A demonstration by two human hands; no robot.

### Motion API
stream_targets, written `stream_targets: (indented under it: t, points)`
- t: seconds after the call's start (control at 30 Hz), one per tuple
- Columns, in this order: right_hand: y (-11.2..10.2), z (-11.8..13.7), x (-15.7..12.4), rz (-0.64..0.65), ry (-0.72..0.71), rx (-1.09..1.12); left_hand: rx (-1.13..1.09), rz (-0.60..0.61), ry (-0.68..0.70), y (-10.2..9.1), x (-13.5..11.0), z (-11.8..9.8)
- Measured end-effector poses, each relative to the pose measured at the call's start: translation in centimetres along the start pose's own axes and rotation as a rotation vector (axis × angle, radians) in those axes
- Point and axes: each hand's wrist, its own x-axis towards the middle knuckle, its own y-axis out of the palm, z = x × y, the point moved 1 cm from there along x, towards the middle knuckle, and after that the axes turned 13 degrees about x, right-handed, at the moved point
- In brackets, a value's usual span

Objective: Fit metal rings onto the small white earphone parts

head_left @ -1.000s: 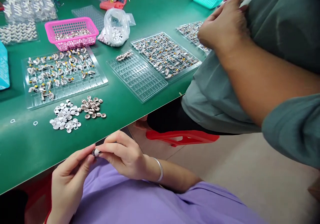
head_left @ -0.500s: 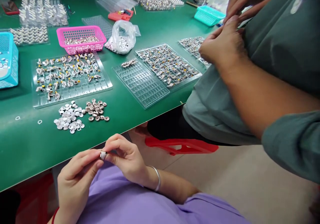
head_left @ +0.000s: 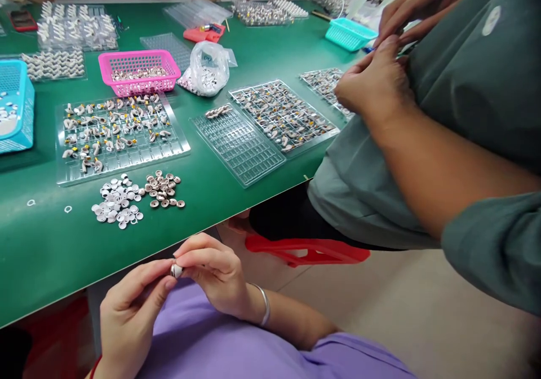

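Below the front edge of the green table (head_left: 38, 255), my left hand (head_left: 129, 314) and my right hand (head_left: 215, 274) meet over my lap. Both pinch one small round silvery cap (head_left: 176, 270) between their fingertips. On the table just above lie a pile of white discs (head_left: 116, 204) and a smaller pile of brownish caps (head_left: 163, 188). Behind those piles a clear compartment tray (head_left: 120, 133) holds several small white and tan parts.
A co-worker in a grey-green shirt sits at my right, hands (head_left: 376, 86) pinched together at table height. Also there: an almost bare clear tray (head_left: 239, 145), a filled tray (head_left: 283, 114), pink basket (head_left: 137, 71), plastic bag (head_left: 205, 69), teal baskets (head_left: 14, 105), red stool (head_left: 308, 249).
The view has tipped up a little, showing more of the far table. My hands stay together on the small cap, turning it slightly so its silvery side shows.
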Motion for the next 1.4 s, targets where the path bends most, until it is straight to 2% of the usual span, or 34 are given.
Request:
stream_targets:
  t: [0.17,0.33,0.47,0.6,0.77,1.17,1.4]
  points:
    - [-0.3,0.4,0.3,0.063,-0.149,-0.143,-0.016,0.024,-0.043,-0.3,-0.2,0.9]
    - [-0.4,0.6,0.4,0.079,-0.293,-0.282,-0.058,0.041,-0.15,-0.3,-0.9,2.7]
    - [-0.5,0.7,0.6,0.092,-0.353,-0.338,-0.078,0.035,-0.179,-0.2,-1.3,3.6]
    - [-0.6,0.8,0.7,0.115,-0.346,-0.333,-0.069,0.043,-0.152,-0.3,-1.1,3.6]
    - [-0.7,0.8,0.8,0.109,-0.363,-0.33,-0.047,0.086,-0.041,-0.5,-0.4,2.8]
    - [-0.8,0.8,0.7,0.128,-0.384,-0.357,-0.054,0.058,-0.178,-0.5,-0.8,3.4]
    - [-0.9,1.0,0.8,0.132,-0.368,-0.358,-0.078,0.067,-0.112,-0.5,-0.6,2.8]
